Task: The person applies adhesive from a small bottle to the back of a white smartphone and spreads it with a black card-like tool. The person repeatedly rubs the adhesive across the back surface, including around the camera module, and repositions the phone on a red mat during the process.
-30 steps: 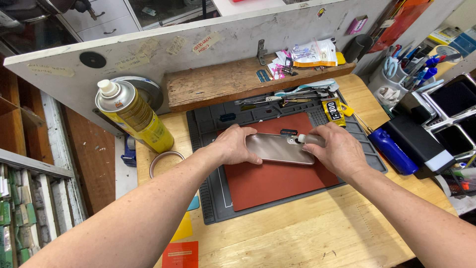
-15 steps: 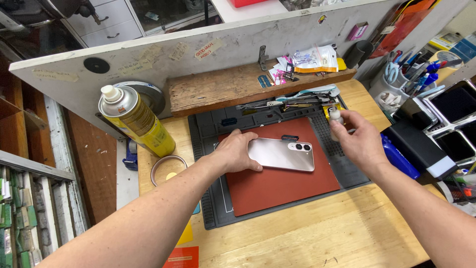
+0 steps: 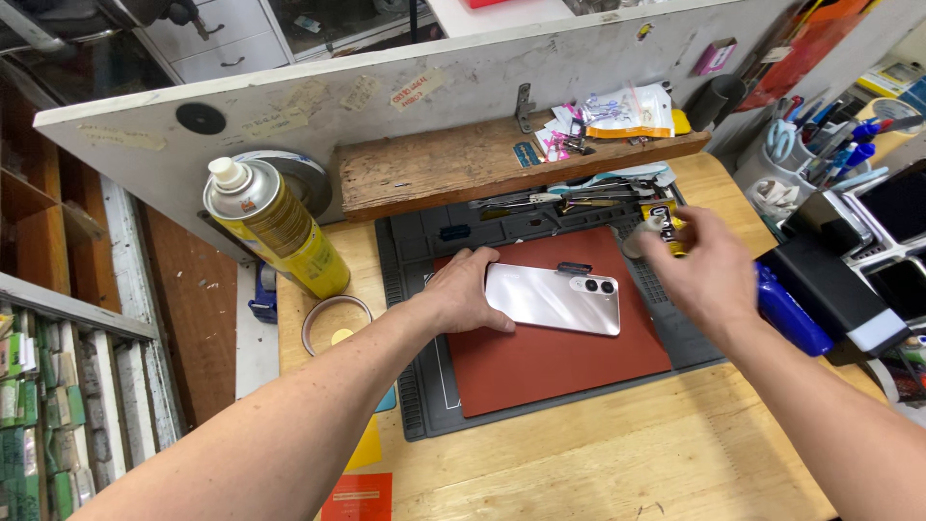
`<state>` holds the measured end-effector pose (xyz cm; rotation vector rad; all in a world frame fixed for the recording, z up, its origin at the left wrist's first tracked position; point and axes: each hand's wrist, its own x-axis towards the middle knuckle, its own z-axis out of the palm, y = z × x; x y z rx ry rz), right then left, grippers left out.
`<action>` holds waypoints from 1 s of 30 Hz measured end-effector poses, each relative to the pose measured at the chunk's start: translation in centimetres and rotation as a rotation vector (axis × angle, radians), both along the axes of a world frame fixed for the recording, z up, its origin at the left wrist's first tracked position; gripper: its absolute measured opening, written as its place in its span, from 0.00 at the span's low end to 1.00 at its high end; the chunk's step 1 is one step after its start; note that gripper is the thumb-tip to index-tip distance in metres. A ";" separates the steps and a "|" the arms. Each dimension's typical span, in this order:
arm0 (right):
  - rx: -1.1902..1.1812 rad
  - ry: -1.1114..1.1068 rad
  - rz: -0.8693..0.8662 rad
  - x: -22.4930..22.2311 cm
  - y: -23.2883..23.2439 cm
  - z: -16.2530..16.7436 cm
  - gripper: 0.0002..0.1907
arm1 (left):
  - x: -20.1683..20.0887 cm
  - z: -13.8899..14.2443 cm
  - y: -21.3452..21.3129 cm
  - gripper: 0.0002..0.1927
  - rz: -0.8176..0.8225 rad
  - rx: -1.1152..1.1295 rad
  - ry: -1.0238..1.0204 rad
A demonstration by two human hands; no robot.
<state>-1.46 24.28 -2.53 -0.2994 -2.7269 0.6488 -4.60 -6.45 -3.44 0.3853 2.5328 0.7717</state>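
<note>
— Where's the phone (image 3: 554, 299) now?

— Face down on the red mat (image 3: 569, 371), mid-frame. My left hand (image 3: 468, 294) lies open on its left end, pinning it flat.

— And your right?

— My right hand (image 3: 704, 270), right of centre, pinches a small glue tube (image 3: 664, 224) over the mat's upper right edge.

— How far along?

— The back looks seated; I judge the gluing mostly done, with only the tube left to put away.

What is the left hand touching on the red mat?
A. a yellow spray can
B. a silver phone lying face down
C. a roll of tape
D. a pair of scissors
B: the left hand rests on the end of the silver phone, which lies flat on the red mat with its camera lenses facing up; the yellow spray can stands apart on the table.
</note>
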 end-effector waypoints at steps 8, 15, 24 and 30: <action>0.042 -0.064 0.414 0.7 -4.8 0.5 0.19 | -0.1 -1.3 -0.1 0.55 0.018 0.036 0.056; 0.200 -0.365 0.301 -1.0 -6.5 -0.5 0.13 | 0.4 -1.2 -0.4 0.49 0.033 0.074 0.077; 0.199 -0.063 0.478 -1.4 -5.5 -3.5 0.08 | 0.6 -1.2 -0.6 0.46 0.057 0.106 0.099; 0.190 -0.028 0.506 -1.6 -5.9 -4.2 0.08 | 0.5 -1.4 -0.7 0.47 0.064 0.110 0.101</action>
